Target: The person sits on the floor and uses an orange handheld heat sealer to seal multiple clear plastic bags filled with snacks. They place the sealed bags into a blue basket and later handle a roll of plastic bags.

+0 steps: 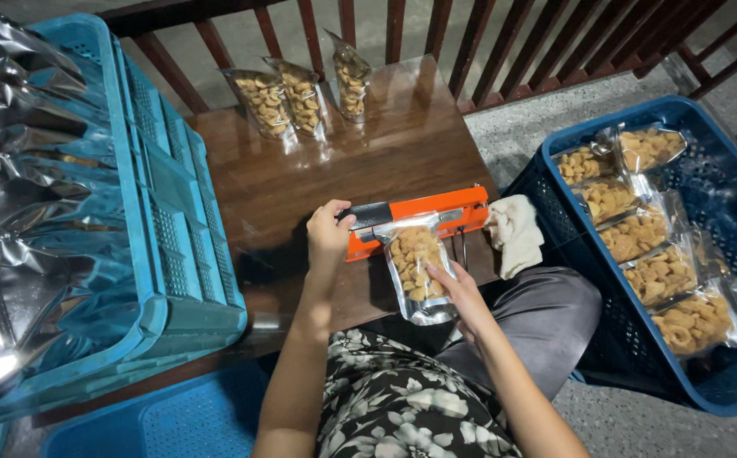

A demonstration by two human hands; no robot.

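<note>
We see both forearms reach forward from the bottom of the view over a flowered lap, the left one nearly straight up the picture, the right one angling in from the lower right.

The biggest things flank us: a teal crate (pixel 173 254) on the left, tipped on its side with silvery empty pouches (pixel 20 195) spilling against it, and a dark blue crate (pixel 725 212) on the right floor holding a row of filled pouches (pixel 640 246). Between them stands a small brown wooden table (pixel 368 144).

On the near edge of the table lies an orange heat sealer (pixel 423 219) with a black grip at its left end. Our left hand (pixel 328 233) is curled down over that grip, fingers closed around it, pressing the bar (its jaw looks lowered onto the bag's top edge). A clear snack pouch (pixel 415 267), full of pale golden pieces, hangs from the sealer toward us, its lower end past the table edge. Our right hand (pixel 462 293) pinches the pouch's lower right side, thumb and fingers closed on it.

Just right of the sealer sits a crumpled white cloth (pixel 514 233). At the far edge three more filled pouches (pixel 300 97) stand upright against a reddish railing (pixel 487 42).
</note>
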